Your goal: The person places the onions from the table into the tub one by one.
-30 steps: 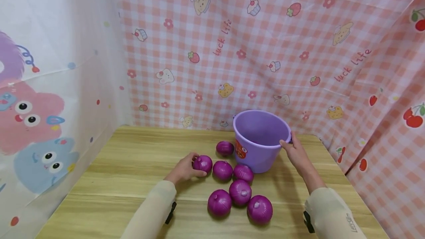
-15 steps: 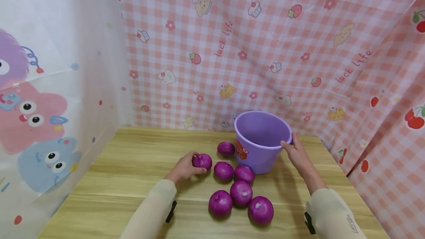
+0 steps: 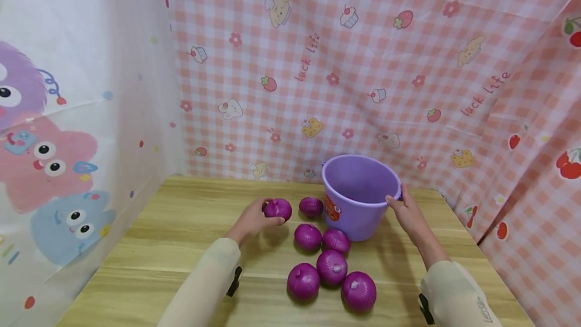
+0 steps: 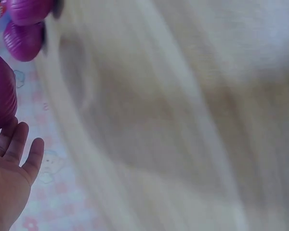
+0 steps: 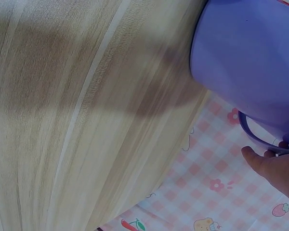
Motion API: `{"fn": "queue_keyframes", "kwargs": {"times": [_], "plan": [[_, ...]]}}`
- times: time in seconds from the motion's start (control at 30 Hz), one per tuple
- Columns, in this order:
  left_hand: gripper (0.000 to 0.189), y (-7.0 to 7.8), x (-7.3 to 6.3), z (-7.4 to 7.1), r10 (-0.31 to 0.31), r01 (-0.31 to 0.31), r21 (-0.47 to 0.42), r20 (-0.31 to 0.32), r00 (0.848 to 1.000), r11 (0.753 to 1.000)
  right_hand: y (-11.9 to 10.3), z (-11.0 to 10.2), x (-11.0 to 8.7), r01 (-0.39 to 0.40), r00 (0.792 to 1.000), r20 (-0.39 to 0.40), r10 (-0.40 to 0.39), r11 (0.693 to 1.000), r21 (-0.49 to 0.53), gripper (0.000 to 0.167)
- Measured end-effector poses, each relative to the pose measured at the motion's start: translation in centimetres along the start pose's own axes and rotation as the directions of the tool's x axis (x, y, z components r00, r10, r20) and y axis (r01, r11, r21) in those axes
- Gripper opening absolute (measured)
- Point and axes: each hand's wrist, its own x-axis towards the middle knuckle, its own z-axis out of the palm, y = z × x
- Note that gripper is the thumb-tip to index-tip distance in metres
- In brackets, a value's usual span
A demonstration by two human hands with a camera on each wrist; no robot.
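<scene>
My left hand (image 3: pixel 255 220) grips a purple onion (image 3: pixel 278 209) between thumb and fingers, and a shadow falls on the wood under it. In the left wrist view that onion (image 4: pixel 1 91) shows at the left edge, against the fingertips (image 4: pixel 20 129). My right hand (image 3: pixel 407 212) holds the right side of a purple bucket (image 3: pixel 356 220) at its rim. From the right wrist view, the bucket's handle (image 5: pixel 253 134) curves beside the right hand (image 5: pixel 274 171). Another onion (image 3: pixel 311 207) lies just left of the bucket, and one more (image 3: pixel 336 241) sits against its front.
Several more onions, among them a front left onion (image 3: pixel 303 281) and a front right onion (image 3: pixel 359 291), lie on the wooden table (image 3: pixel 181 226). A pink checked cloth (image 3: pixel 290 90) hangs behind the table, with a white printed cloth (image 3: pixel 131 115) on the left.
My left hand has raised its onion from the table and moved it slightly away from me. The right hand keeps its place on the bucket. The head view has shifted a little.
</scene>
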Motion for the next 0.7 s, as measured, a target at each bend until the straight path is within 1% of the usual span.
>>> {"fn": "queue_keyframes", "kwargs": {"times": [0.13, 0.27, 0.4, 0.6, 0.7], "plan": [[0.069, 1.2, 0.4, -0.6, 0.037, -0.037, -0.001, -0.014, 0.999, 0.999, 0.0, 0.1, 0.1, 0.016, 1.000, -0.012, -0.016, 1.000, -0.003, 0.077], [0.071, 2.4, 0.7, -1.3, 0.046, -0.046, 0.003, -0.019, 0.999, 0.999, -0.1, 0.1, 0.1, 0.023, 0.999, -0.022, -0.023, 1.000, -0.003, 0.075], [0.070, 3.6, 0.9, -1.8, 0.053, -0.053, -0.002, -0.016, 0.998, 0.999, -0.1, 0.2, 0.1, 0.037, 0.999, -0.013, -0.036, 0.999, 0.011, 0.075], [0.066, 5.1, 1.6, -2.1, 0.108, -0.108, 0.001, -0.007, 0.994, 0.994, 0.0, 0.1, 0.0, 0.029, 1.000, -0.007, -0.029, 0.999, 0.015, 0.076], [0.065, 6.1, 1.9, -2.3, 0.134, -0.134, -0.022, -0.004, 0.991, 0.991, 0.0, 0.1, 0.0, 0.026, 1.000, 0.001, -0.026, 1.000, 0.014, 0.076]]}}
